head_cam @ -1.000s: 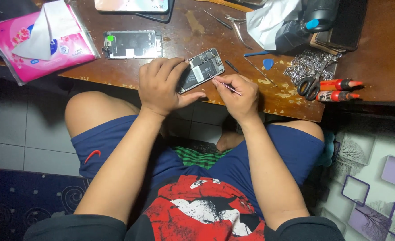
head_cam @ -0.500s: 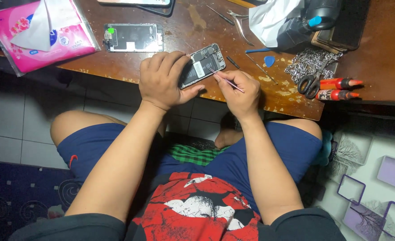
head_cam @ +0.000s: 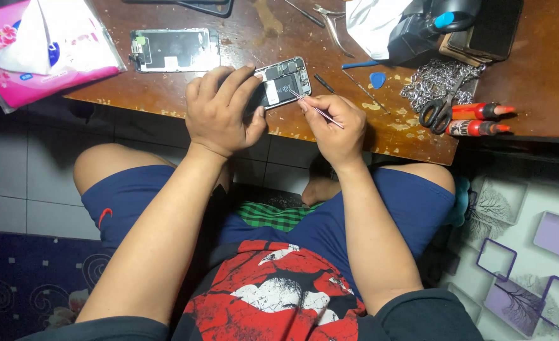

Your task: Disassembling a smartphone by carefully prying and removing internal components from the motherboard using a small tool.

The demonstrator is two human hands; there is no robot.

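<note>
Opened phone point(head_cam: 284, 81) lying tilted at near edge of wooden table point(head_cam: 532, 76), gripped by left hand point(head_cam: 222, 113) with fingers curled over its left half; thin tweezers point(head_cam: 317, 108) pinched in right hand point(head_cam: 337, 126), tips touching phone's insides; detached screen panel point(head_cam: 175, 49) lying just beyond left hand

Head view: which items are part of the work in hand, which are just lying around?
In use: left hand, opened phone, right hand, tweezers.

Lying about: detached screen panel, pink tissue pack, scissors, blue pick, two red-tipped tubes.
</note>
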